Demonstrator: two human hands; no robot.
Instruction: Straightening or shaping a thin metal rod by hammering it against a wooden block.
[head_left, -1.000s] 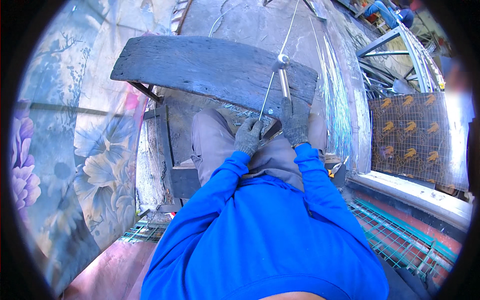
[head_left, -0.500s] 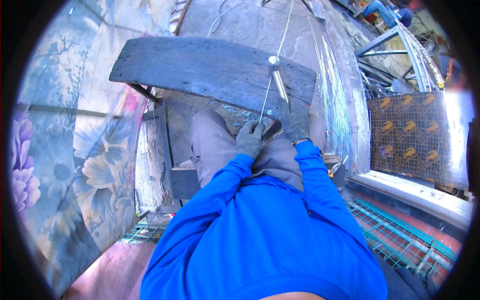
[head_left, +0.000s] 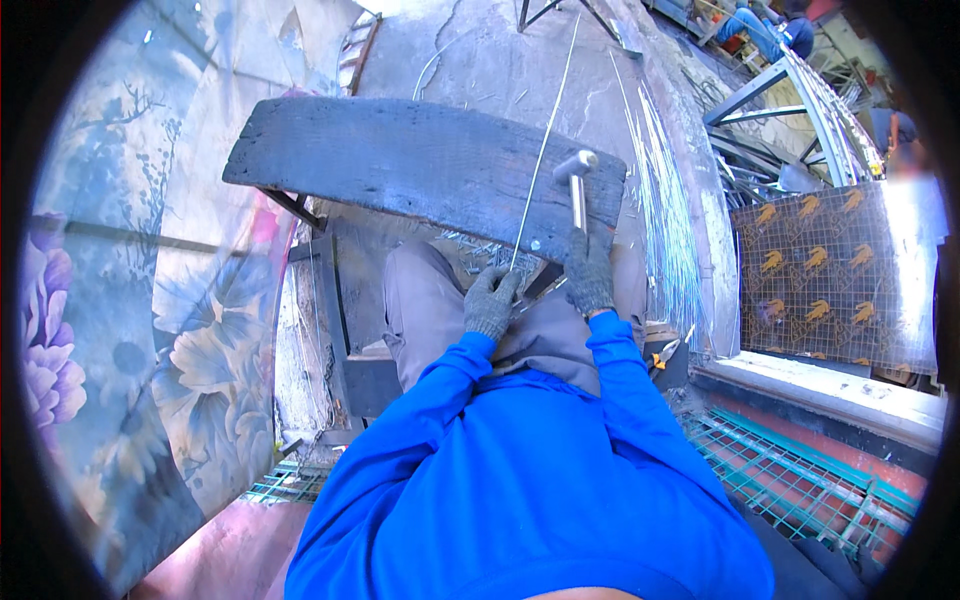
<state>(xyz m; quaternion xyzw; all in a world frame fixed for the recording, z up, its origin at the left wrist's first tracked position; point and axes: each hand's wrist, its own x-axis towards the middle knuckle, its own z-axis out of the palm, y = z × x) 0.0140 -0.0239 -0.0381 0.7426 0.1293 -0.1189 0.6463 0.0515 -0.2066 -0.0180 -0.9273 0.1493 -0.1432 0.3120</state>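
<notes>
"What's the left hand (head_left: pixel 491 301) doing?"

"It's pinching the rod (head_left: pixel 544 145), which is slanting over the bench (head_left: pixel 400 155) just past twelve, probably for steadying."

"And the right hand (head_left: pixel 588 275)?"

"It's gripping the hammer (head_left: pixel 577 190) by its handle, head pointing at twelve, likely for control."

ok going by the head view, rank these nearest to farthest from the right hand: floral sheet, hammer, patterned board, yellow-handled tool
1. Hammer, gripped in the gloved right hand, head up over the bench.
2. Yellow-handled tool, just right and lower.
3. Patterned board, farther right.
4. Floral sheet, far left.
</notes>
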